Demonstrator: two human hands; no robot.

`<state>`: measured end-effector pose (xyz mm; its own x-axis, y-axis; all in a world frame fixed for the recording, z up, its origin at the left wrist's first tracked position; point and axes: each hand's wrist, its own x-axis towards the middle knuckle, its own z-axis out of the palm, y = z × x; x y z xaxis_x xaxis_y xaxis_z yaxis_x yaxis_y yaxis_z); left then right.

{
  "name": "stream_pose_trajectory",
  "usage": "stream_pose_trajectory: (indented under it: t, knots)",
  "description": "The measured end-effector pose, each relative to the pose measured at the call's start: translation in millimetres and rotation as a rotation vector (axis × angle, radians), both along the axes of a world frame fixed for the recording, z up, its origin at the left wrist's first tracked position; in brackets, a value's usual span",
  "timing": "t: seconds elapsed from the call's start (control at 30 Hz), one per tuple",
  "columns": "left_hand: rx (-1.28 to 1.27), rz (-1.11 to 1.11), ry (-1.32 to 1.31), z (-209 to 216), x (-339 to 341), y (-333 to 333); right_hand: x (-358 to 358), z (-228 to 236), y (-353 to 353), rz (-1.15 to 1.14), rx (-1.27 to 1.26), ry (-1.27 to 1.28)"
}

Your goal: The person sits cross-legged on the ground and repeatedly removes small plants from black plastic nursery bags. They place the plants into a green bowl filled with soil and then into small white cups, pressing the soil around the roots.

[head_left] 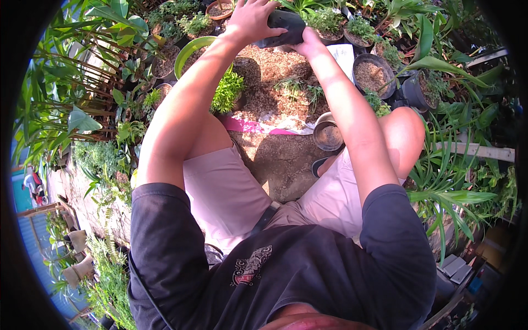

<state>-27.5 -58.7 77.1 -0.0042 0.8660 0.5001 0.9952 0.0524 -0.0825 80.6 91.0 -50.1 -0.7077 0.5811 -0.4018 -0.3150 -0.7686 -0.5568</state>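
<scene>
At the top edge, a black plant pot [289, 27] is held tilted between my two hands, out over a heap of brown husk-like growing mix [269, 77]. My left hand [251, 21] grips the pot's left side, the thumb lying across it and the other fingers reaching up past the frame edge. On the pot's lower right, my right hand [308, 44] is closed, most of its fingers hidden behind the pot. A bushy bright green plant [228, 91] stands left of the heap. Small uprooted-looking seedlings [291, 85] lie on the mix.
A dark round pot [328, 136] stands by my right knee. Black pots of soil [374, 77] crowd the right, and a lime-green pot rim [187, 52] curves beside my left forearm. A pink-edged sheet [253, 126] lies under the mix. Leafy plants [88, 71] line both sides.
</scene>
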Motion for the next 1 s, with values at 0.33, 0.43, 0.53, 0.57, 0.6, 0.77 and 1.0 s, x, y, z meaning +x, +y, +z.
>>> stream_pose_trajectory:
  t: [0.33,0.43,0.53,0.57,0.6,0.77,1.0]
  knots:
    - [-0.568,0.250,-0.183,-17.0,-5.5,5.7,-10.4,26.6,-24.3,-0.140,0.472,-0.261]
    - [-0.532,0.232,-0.333,-22.4,-13.8,7.4,-9.2,21.6,-16.0,-0.004,0.377,-0.308]
    - [-0.530,0.219,-0.421,-28.1,-23.4,10.6,-0.7,15.2,-10.1,0.175,0.251,-0.234]
    - [-0.532,0.211,-0.441,-30.7,-27.5,11.9,2.6,13.9,-10.5,0.227,0.244,-0.209]
    - [-0.551,0.214,-0.501,-33.7,-31.7,13.5,5.4,13.5,-12.2,0.253,0.223,-0.214]
    - [-0.606,0.268,-0.805,-54.1,-50.9,22.5,18.5,16.1,-29.3,0.379,0.007,0.023]
    - [-0.607,0.265,-0.875,-62.1,-54.9,18.8,13.0,11.0,-35.7,0.430,0.076,0.107]
